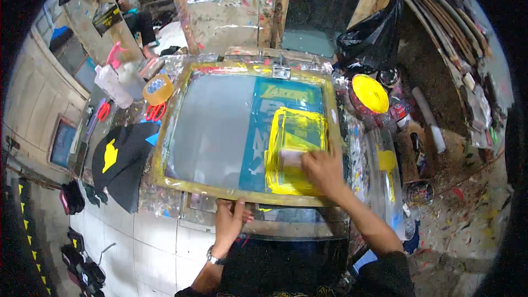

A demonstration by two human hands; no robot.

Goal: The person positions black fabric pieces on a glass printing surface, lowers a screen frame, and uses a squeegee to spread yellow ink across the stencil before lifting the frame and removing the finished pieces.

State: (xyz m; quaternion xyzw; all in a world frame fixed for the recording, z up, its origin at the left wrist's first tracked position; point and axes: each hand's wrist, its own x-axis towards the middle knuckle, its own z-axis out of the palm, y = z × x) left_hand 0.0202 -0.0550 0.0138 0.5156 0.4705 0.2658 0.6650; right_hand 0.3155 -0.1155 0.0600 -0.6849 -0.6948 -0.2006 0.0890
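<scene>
A wooden-framed printing screen (192, 187) lies on the worktable. Its mesh is grey at the left and teal with a design at the right. Wet yellow ink (275, 181) rings a rectangle on the teal part. There my right hand (324, 170) is closed round a small pale squeegee (291, 157), pressed on the mesh inside the yellow area; motion blurs it a little. My left hand (234, 220), with a watch at its wrist, grips the screen's front edge, thumb at the rim and fingers curled beneath. What lies under the screen is mostly hidden.
A tub of yellow ink (369, 93) stands right of the screen. At the left are a black fabric piece with a yellow print (118, 159), a tape roll (158, 89), red-handled scissors (156, 111) and a spray bottle (113, 85). Hinge clamps (281, 71) sit along the far edge.
</scene>
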